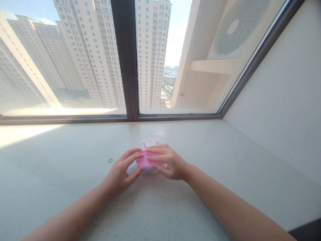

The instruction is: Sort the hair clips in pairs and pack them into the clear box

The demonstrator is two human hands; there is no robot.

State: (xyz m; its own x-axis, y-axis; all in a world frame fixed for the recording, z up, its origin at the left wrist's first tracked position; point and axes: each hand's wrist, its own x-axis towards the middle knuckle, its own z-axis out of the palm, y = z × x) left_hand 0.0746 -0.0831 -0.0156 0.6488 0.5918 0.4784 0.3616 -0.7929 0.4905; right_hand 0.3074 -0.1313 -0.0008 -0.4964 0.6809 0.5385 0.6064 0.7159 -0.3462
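A small container with a pink lid [144,161] and a clear lower part [149,170] sits on the white speckled sill, in the middle of the view. From its far side a thin pink curved piece [146,146] sticks out, perhaps a handle. My left hand [127,166] holds the left side, fingers on the lid and thumb at the near edge. On the right, my right hand [170,163] lies over the lid with its fingers across the top and its thumb at the front rim. My fingers hide much of the right half.
A small dark ring [110,160] lies on the sill [62,174] left of my left hand. Behind stands a window with a dark frame [131,117]; tall buildings and an outdoor fan unit show through it. A white wall [281,100] rises at right.
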